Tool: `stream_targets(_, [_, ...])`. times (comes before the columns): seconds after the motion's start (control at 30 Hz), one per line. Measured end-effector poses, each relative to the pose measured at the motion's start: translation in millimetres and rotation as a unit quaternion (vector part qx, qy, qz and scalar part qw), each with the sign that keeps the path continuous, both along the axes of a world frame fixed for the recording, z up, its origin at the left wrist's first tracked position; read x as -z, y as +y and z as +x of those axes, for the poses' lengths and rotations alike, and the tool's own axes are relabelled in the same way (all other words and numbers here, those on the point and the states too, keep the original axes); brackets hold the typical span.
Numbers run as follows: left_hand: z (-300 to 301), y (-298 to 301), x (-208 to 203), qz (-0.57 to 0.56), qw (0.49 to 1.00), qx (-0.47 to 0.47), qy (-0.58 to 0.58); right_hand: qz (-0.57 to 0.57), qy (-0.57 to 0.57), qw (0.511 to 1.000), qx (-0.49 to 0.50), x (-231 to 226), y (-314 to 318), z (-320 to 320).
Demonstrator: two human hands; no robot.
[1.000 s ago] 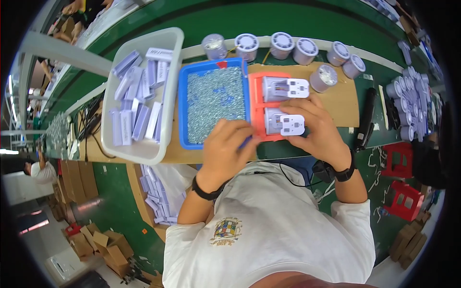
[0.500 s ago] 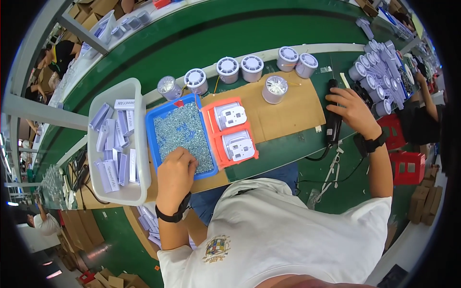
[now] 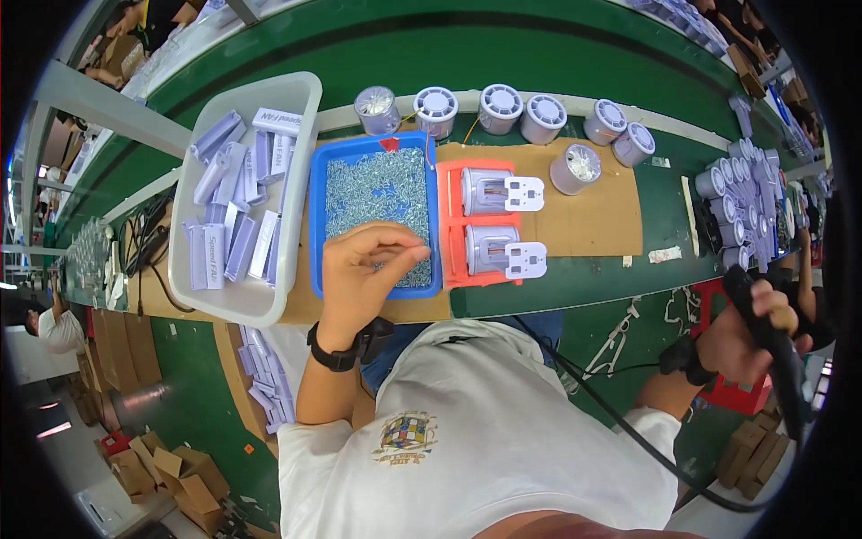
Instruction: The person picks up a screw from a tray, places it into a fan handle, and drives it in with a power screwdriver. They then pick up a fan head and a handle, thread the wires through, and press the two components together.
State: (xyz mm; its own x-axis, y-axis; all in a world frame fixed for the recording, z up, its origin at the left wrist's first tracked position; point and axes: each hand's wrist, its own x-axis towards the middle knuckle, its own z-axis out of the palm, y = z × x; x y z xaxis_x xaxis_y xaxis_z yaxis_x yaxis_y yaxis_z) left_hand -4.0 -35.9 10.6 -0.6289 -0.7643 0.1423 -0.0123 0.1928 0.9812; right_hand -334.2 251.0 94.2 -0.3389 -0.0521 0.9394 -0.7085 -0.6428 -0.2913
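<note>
My left hand (image 3: 364,269) is over the near edge of a blue tray (image 3: 318,216) filled with small silvery screws (image 3: 373,184). Its thumb and fingertips are pinched together, and whatever is between them is too small to make out. To the right of the tray, an orange-red fixture (image 3: 455,247) holds two lilac cylindrical fan housings (image 3: 485,191), each with a white plate at its right end. Out at the far right, my right hand (image 3: 741,341) grips a black corded electric screwdriver (image 3: 763,332), raised off the bench and held near my side.
A translucent bin (image 3: 301,144) of lilac handle pieces stands left of the tray. Several lilac fan heads (image 3: 500,106) line the back edge, and one more (image 3: 575,171) sits on cardboard (image 3: 620,216). Assembled fans (image 3: 741,202) are piled right. The screwdriver's cord (image 3: 620,418) crosses before me.
My right hand has picked up the screwdriver from the bench and brought it right and toward me. My left hand has risen slightly from the screws, fingers pinched. The view has shifted.
</note>
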Motion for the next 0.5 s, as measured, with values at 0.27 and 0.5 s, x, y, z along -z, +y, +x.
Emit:
stream_targets(0.27, [-5.8, 11.9, -1.1, -0.166, 0.986, 0.021, -0.012, 0.021, -0.036, 0.994, -0.104, -34.9, 12.5, 2.1])
stream_targets(0.5, [-11.1, 24.4, 12.3, 0.071, 0.984, -0.077, 0.146, 0.032, -0.066, 0.974, -0.213, -65.5, -30.8, 39.4])
